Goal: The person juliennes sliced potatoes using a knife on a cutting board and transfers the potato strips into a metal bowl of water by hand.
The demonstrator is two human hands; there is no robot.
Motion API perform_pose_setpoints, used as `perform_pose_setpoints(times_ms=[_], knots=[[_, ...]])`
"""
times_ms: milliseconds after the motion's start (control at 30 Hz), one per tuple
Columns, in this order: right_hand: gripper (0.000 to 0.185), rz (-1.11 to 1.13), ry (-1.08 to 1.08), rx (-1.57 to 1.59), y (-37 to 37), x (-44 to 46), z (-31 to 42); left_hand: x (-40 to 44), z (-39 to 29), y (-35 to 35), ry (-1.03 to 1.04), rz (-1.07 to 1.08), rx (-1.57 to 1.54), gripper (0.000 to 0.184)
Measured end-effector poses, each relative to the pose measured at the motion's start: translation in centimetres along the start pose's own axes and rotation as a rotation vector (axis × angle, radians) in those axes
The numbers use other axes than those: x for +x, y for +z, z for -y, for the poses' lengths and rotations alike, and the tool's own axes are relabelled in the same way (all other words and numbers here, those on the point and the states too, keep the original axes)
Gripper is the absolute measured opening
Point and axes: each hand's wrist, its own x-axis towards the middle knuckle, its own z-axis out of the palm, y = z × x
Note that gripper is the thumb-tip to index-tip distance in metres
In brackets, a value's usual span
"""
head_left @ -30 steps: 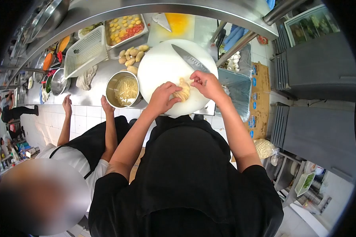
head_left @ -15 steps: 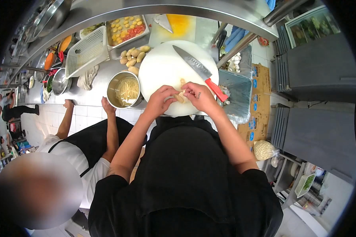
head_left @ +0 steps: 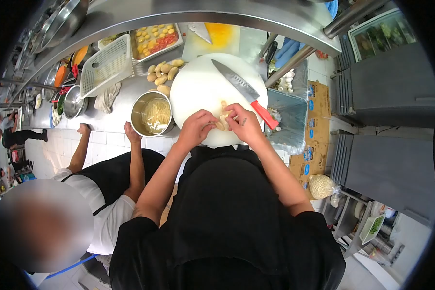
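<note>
Over the near edge of the round white cutting board (head_left: pixel 193 77), my left hand (head_left: pixel 196 128) and my right hand (head_left: pixel 243 124) meet with fingertips pinched. Between them are pale potato slices (head_left: pixel 222 123), gripped from both sides; their exact number is partly hidden by the fingers. A small beige scrap (head_left: pixel 223 103) lies on the board just beyond. The chef's knife (head_left: pixel 238 83) rests there too, its red handle toward my right hand and over the board's edge. Left of the board stands a steel pot (head_left: pixel 136 107) holding pale potato strips in liquid.
Several whole potatoes (head_left: pixel 163 73) sit behind the pot. Farther back are a white perforated basket (head_left: pixel 89 79), a tray (head_left: pixel 178 41) of cut vegetables and a second board (head_left: pixel 229 46). A lined bin (head_left: pixel 295 113) stands at right. A co-worker (head_left: pixel 111 193) is at left; a shelf (head_left: pixel 203 18) crosses overhead.
My hands stay together on the slices, with only small finger movements. The view has shifted slightly, and the co-worker's head and body sit a little differently.
</note>
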Motion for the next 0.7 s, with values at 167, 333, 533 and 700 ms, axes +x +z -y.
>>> perform_pose_setpoints(times_ms=[167, 333, 533, 700], knots=[[0.030, -0.043, -0.105, -0.188, -0.5, -0.6, 1.1, 0.0, 0.1, -0.2, 0.061, -0.026, -0.020, 0.023], [0.031, 0.001, -0.110, -0.232, 0.2, -0.8, 1.6, 0.0, 0.0, -0.5, 0.038, -0.002, -0.013, 0.023], [0.030, -0.029, -0.203, -0.415, 1.1, -0.5, 1.6, -0.1, 0.0, -0.7, -0.012, 0.031, -0.039, 0.024], [0.028, -0.021, -0.251, -0.519, 1.6, 0.4, 1.3, -0.2, 0.4, -0.3, -0.002, 0.018, -0.044, 0.024]])
